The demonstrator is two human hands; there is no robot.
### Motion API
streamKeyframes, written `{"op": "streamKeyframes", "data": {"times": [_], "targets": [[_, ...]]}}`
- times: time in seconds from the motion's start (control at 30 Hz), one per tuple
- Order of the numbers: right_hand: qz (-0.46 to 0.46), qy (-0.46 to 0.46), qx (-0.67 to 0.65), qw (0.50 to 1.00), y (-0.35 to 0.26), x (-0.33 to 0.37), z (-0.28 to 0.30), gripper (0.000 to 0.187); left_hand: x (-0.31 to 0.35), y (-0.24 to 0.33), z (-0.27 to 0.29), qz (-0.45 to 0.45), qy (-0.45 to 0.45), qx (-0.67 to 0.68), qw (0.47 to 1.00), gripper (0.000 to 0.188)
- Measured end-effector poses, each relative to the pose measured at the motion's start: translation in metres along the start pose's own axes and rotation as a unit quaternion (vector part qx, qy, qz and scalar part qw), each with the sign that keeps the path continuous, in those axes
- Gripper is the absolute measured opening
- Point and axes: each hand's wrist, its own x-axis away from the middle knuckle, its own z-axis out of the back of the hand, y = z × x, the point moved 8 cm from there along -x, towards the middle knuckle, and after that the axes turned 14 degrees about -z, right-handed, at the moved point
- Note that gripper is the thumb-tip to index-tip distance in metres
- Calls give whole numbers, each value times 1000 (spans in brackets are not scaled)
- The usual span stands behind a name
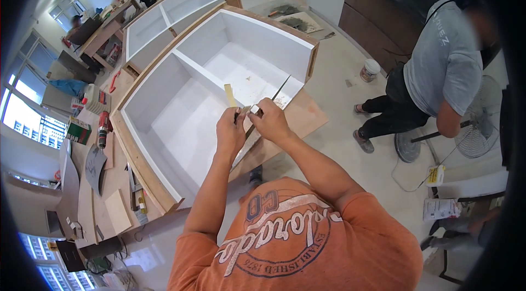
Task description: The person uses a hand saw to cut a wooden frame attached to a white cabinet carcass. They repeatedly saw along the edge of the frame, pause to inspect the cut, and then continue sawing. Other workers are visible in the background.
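Observation:
Both of my hands are close together over the near edge of a white-lined wooden cabinet box (181, 115), which has a divider across it. My right hand (271, 121) is closed around a small pale block with a whitish end (255, 109). My left hand (231, 131) is beside it, fingers pinched on something small and dark that I cannot make out. A short yellow strip (229, 94) sticks up just beyond the left fingers; whether they hold it is unclear. A thin dark strip (282, 89) slants away past my right hand.
A second white-lined box (170, 14) stands behind. At left, a bench carries a red drill (103, 126), a green can (79, 130) and hand tools. A person in grey (438, 66) stands at right near a fan (475, 118) and white bucket (370, 69). Others are farther back.

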Motion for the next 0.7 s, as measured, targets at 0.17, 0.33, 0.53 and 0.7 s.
{"op": "streamKeyframes", "data": {"times": [0.17, 0.33, 0.53, 0.7], "targets": [[-3, 7, -13, 1000, 0, 1, 2, 23, 3, 16, -3, -3, 4, -8, 1000, 8], [-11, 13, -33, 999, 3, 3, 2, 23, 5, 9, -11, 6, 14, -21, 1000, 5], [5, 21, -48, 999, -2, 4, 6, 23, 5, 5, -11, 21, 25, -30, 999, 8], [17, 31, -46, 998, 3, 5, 2, 21, 3, 3, -12, -13, 25, -55, 998, 12]]}}
